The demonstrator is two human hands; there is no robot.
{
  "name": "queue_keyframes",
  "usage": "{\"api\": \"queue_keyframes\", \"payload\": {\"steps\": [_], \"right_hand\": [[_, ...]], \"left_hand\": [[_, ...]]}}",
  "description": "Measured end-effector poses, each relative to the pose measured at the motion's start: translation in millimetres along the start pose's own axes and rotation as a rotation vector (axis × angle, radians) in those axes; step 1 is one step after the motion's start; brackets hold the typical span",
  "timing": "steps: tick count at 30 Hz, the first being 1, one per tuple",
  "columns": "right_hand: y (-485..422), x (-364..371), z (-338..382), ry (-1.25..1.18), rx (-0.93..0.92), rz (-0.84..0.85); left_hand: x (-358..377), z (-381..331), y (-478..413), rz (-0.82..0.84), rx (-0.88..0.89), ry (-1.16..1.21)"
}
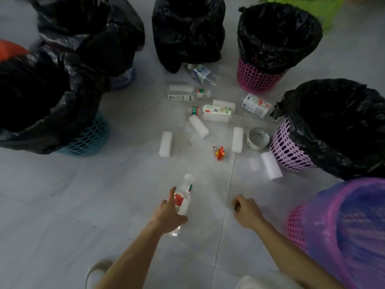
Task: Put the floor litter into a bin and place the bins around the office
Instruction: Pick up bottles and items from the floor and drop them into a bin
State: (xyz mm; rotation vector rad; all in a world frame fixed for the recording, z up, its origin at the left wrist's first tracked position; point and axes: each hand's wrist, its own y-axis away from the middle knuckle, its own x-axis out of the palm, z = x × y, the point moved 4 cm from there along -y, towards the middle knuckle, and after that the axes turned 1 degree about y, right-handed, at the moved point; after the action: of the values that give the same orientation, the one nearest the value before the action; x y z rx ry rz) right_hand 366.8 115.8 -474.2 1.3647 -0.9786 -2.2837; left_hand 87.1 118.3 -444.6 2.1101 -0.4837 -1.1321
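Note:
My left hand (pixel 166 213) grips a clear plastic bottle (pixel 184 192) with a red label, low over the floor. My right hand (pixel 246 211) is closed in a fist beside it, and I cannot see anything in it. Ahead on the tiles lie several empty bottles (pixel 203 75), white foam blocks (pixel 166 143), a tape roll (pixel 258 139) and a red-yellow wrapper (pixel 219 153). Bins lined with black bags ring the litter: a teal one (pixel 89 140) at left, a pink one (pixel 258 80) at back right, a lilac one (pixel 289 151) at right.
A pink bin with a purple liner (pixel 352 226) stands close by my right forearm. Two more black-bagged bins (pixel 187 32) stand at the back, one bluish (pixel 125 76). A green bag (pixel 312 7) lies at far right. My shoe (pixel 98 272) shows at the bottom.

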Motion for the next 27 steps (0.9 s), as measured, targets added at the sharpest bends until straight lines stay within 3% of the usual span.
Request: {"api": "queue_keyframes", "payload": {"steps": [5, 10, 19, 24, 27], "right_hand": [[5.4, -36.9, 76.9, -0.37, -0.038, 0.046], [18.9, -89.0, 178.2, -0.639, -0.189, 0.078], [70.3, -154.7, 389.3, -0.805, -0.585, 0.121], [86.5, -148.6, 491.7, -0.883, -0.67, 0.226], [84.2, -140.2, 537.8, -0.869, -0.685, 0.29]], "left_hand": [[-69.9, 0.9, 11.4, -0.116, -0.017, 0.086], [-180.7, -21.6, 51.4, -0.337, 0.024, 0.094], [-353.1, 22.9, 142.5, -0.782, 0.035, 0.3], [-400.9, 86.4, 140.8, -0.88, -0.086, 0.496], [-418.2, 113.8, 128.8, -0.811, -0.172, 0.567]]}}
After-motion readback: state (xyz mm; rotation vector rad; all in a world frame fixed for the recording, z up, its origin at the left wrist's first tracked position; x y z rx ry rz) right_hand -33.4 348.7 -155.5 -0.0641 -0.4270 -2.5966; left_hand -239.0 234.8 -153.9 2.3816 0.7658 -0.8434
